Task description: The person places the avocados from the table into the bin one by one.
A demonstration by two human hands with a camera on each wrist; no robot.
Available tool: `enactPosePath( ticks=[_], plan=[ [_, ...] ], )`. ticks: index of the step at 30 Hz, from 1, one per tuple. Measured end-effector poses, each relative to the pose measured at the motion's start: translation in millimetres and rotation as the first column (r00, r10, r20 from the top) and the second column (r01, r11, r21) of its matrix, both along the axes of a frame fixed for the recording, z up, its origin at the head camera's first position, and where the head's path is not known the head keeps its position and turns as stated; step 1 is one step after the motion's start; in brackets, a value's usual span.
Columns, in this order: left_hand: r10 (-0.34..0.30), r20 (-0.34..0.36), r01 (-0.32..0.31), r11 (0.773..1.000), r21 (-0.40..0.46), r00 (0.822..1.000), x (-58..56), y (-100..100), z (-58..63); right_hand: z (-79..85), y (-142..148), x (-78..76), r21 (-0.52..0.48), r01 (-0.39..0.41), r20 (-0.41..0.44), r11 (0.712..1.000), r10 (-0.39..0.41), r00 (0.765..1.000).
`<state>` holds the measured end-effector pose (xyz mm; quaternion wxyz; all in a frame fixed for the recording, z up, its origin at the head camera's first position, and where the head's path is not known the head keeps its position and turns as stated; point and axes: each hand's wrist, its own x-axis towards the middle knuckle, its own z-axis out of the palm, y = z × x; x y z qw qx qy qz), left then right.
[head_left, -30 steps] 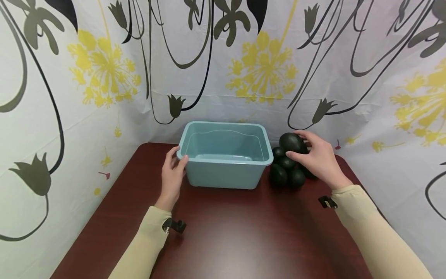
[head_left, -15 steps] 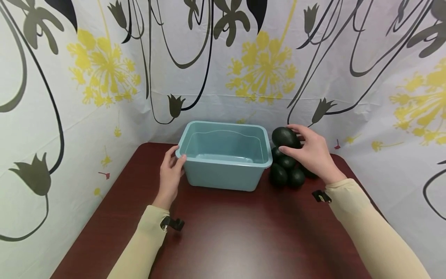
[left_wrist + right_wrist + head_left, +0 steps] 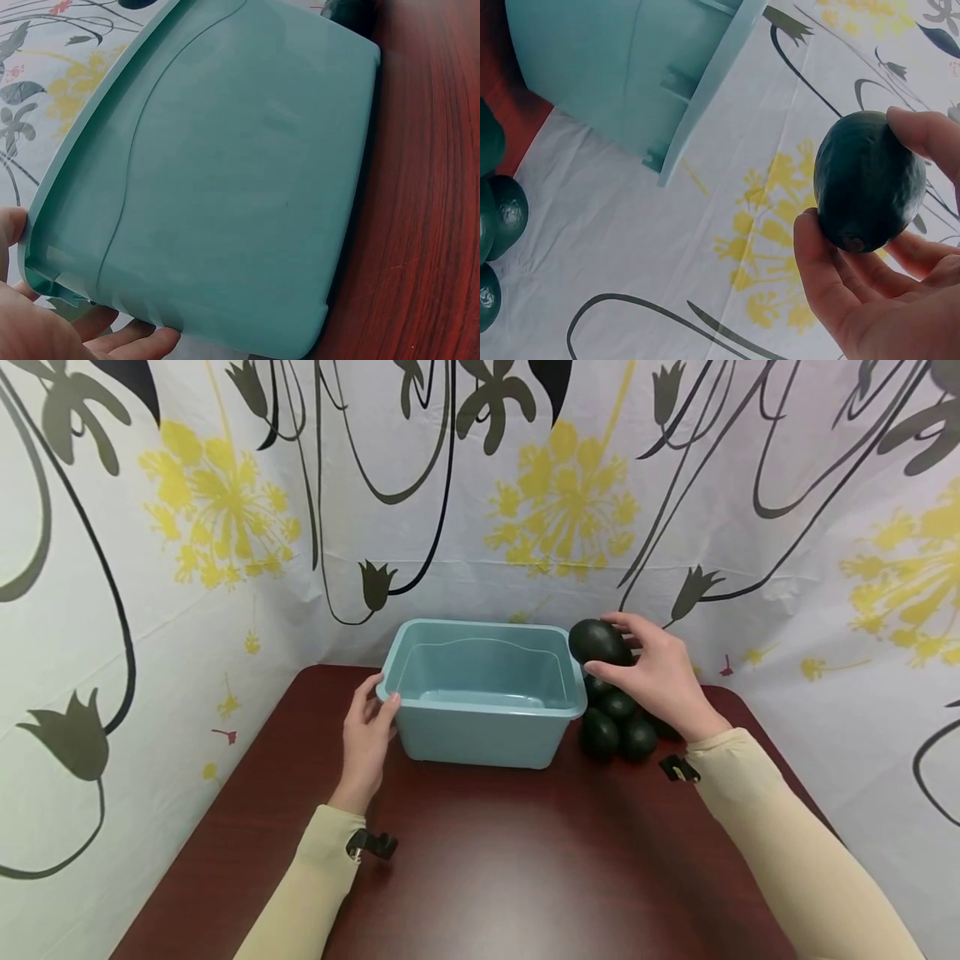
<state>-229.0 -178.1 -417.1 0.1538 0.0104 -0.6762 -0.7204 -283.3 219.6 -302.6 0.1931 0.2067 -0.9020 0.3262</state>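
A light blue plastic bin (image 3: 480, 739) stands at the back of the table. My left hand (image 3: 365, 739) grips its left rim, thumb over the edge and fingers against the outer side; the left wrist view shows these fingers (image 3: 154, 343) below the bin wall. Between thumb and fingers, my right hand (image 3: 660, 672) holds a dark green avocado (image 3: 598, 643) in the air beside the bin's right rim. In the right wrist view that avocado (image 3: 868, 180) is apart from the bin. Several more avocados (image 3: 618, 706) lie piled to the right of the bin, partly hidden by the right hand.
The dark red-brown table (image 3: 465, 852) extends in front of the bin. A white cloth (image 3: 420, 527) with yellow and grey flower prints hangs close behind and along both sides. Inside the bin, the visible part of the floor (image 3: 480, 698) holds nothing.
My right hand has lifted the avocado off the pile and carried it left and up, to the bin's right rim. The left hand stays on the bin, which has barely shifted.
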Motion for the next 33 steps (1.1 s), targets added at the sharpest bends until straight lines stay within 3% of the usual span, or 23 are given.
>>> enactPosePath(
  ticks=[18,33],
  plan=[
    [0.003,-0.016,-0.003,1.000,0.023,1.000,4.0,4.2,-0.8,3.4,-18.4,-7.0,0.005,-0.088,-0.049,0.996,0.088,0.995],
    [-0.010,-0.045,0.010,1.000,0.011,0.999,3.8,3.5,-4.0,2.9,-44.3,-12.4,-0.027,-0.141,-0.002,0.990,0.141,0.990]
  ],
)
